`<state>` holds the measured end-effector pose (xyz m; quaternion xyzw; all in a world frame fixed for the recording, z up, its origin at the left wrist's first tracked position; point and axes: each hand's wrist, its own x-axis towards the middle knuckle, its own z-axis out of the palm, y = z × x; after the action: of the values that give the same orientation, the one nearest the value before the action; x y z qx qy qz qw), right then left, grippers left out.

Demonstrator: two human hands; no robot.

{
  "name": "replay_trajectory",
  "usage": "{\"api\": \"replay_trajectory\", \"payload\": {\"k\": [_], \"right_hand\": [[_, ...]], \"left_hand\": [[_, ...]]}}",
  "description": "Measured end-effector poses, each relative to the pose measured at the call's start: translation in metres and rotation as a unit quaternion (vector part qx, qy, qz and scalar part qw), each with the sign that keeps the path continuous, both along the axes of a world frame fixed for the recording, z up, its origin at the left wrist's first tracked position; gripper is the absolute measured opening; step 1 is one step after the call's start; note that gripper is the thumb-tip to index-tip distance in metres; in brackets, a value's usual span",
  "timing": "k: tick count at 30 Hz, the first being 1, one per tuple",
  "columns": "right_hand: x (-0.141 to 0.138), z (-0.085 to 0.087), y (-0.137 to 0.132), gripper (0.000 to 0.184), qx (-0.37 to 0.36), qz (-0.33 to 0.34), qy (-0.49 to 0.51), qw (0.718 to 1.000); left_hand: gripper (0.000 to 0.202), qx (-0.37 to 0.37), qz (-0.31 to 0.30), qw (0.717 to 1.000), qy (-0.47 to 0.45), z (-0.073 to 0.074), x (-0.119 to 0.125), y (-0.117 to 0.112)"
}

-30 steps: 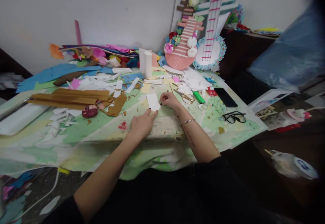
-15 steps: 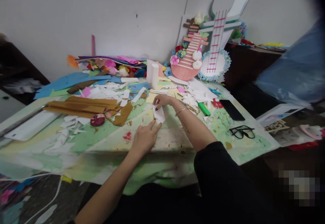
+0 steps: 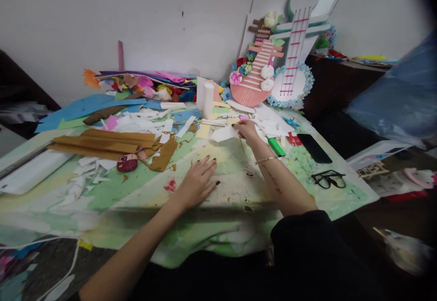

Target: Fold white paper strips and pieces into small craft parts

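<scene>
My right hand (image 3: 246, 130) pinches the right end of a small piece of white paper (image 3: 223, 133) above the middle of the table. Flat on the tabletop lies my left hand (image 3: 199, 180), fingers spread, with nothing in it. A yellowish patch (image 3: 210, 152) shows just beyond its fingertips. Behind the paper stands a white roll (image 3: 208, 100), upright among scraps. Close to my right wrist is a green marker-like object (image 3: 276, 147). The thumb side of my right hand is partly hidden.
Brown crepe paper (image 3: 102, 142) and a dark red object (image 3: 127, 163) lie left. A black phone (image 3: 314, 148) and glasses (image 3: 328, 179) sit right. Paper instrument models, one pink (image 3: 251, 92), lean on the wall. White scraps (image 3: 139, 125) litter the table (image 3: 136, 201).
My right hand has lifted the white paper and carried it right and slightly away. My left hand has come off the paper and spread flat on the table.
</scene>
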<state>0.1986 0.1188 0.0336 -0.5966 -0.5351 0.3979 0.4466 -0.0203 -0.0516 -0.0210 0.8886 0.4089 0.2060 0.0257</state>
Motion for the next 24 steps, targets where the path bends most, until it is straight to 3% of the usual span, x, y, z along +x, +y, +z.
{"api": "replay_trajectory", "payload": {"k": [2,4,6,9,12,14,15,18,20,23,24], "right_hand": [[0.009,-0.004,-0.006,0.025,-0.003,-0.052,0.061,0.997],[0.011,-0.010,-0.015,0.024,0.000,-0.088,0.116,0.989],[0.009,-0.015,-0.025,0.021,0.005,-0.108,0.162,0.981],[0.005,-0.020,-0.038,0.020,0.012,-0.099,0.214,0.972],[0.005,-0.018,-0.045,0.020,0.019,-0.068,0.248,0.966],[0.004,-0.013,-0.047,0.019,0.026,-0.053,0.267,0.962],[0.003,-0.009,-0.048,0.021,0.029,-0.048,0.275,0.960],[0.002,-0.001,-0.051,0.027,0.052,-0.026,0.302,0.951],[0.004,0.002,-0.054,0.032,0.072,-0.006,0.325,0.943],[0.010,0.001,-0.056,0.045,0.093,-0.001,0.342,0.935],[0.011,0.000,-0.056,0.050,0.100,-0.004,0.340,0.935]], "left_hand": [[0.059,-0.039,-0.083,0.993,0.079,0.007,0.012,0.013],[0.062,-0.080,-0.078,0.983,0.145,0.014,0.021,0.031],[0.062,-0.110,-0.011,0.976,0.188,0.018,0.021,0.051],[0.065,-0.130,0.112,0.964,0.204,0.023,-0.003,0.073],[0.067,-0.137,0.226,0.943,0.201,0.028,-0.043,0.076],[0.062,-0.124,0.355,0.903,0.208,0.033,-0.060,0.072],[0.056,-0.099,0.365,0.901,0.213,0.036,-0.063,0.070],[0.053,-0.022,0.284,0.937,0.204,0.043,-0.042,0.069],[0.056,-0.041,0.156,0.966,0.202,0.042,-0.009,0.074],[0.061,-0.057,0.030,0.976,0.209,0.033,0.037,0.086],[0.062,-0.064,0.026,0.975,0.211,0.030,0.047,0.090]]}}
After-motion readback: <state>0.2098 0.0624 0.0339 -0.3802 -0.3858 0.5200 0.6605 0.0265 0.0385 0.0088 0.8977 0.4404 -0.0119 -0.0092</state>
